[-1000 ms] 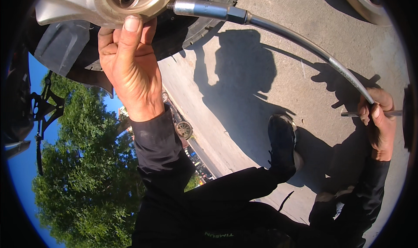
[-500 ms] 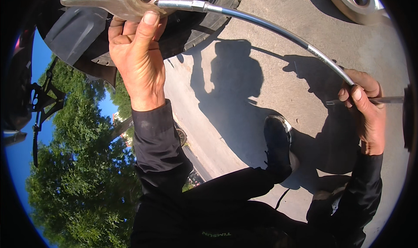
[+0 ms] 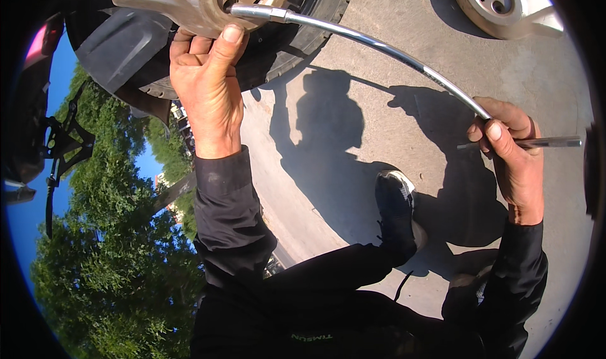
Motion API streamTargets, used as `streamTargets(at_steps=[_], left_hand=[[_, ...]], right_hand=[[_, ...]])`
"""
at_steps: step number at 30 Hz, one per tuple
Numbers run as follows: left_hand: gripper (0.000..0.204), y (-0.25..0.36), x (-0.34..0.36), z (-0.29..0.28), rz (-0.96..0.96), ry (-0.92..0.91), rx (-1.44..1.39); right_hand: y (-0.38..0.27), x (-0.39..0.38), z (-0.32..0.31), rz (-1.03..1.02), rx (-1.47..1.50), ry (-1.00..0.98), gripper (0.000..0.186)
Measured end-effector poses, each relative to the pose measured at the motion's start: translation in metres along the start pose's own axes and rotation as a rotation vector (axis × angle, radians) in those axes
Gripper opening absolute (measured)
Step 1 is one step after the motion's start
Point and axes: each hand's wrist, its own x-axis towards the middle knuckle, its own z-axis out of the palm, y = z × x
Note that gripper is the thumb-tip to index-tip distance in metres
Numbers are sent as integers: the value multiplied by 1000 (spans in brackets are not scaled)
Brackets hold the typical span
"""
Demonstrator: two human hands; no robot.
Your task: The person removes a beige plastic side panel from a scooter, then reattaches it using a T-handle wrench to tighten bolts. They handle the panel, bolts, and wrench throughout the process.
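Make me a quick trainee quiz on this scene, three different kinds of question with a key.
1. Which hand grips the long metal wrench?
2. The left hand is at the edge of: a) a shoe; b) a tan part with a round recess; c) a bicycle.
3. True or false: a similar tan part lies on the ground.

Key: 1. The right hand. 2. b. 3. True.

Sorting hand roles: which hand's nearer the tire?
Left. Left hand holds the beige cover, close by the tire; right hand is farther right, gripping the chrome bar.
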Motion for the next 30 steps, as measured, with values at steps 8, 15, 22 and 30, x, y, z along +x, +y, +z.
streamTargets(at_steps=[8, 15, 22, 30], left_hand=[[59, 0, -1, 1, -32, 4, -22], [57, -4, 1, 0, -46, -9, -97], [58, 0, 3, 7, -95, -27, -91], [70, 52, -57, 14, -625, -382, -48]], right_hand=[[-40, -28, 19, -137, -225, 46, 30], [-67, -49, 40, -714, -903, 121, 29], [-70, -61, 62, -909, -1064, 66, 35], [-101, -76, 85, 203, 448, 68, 32]])
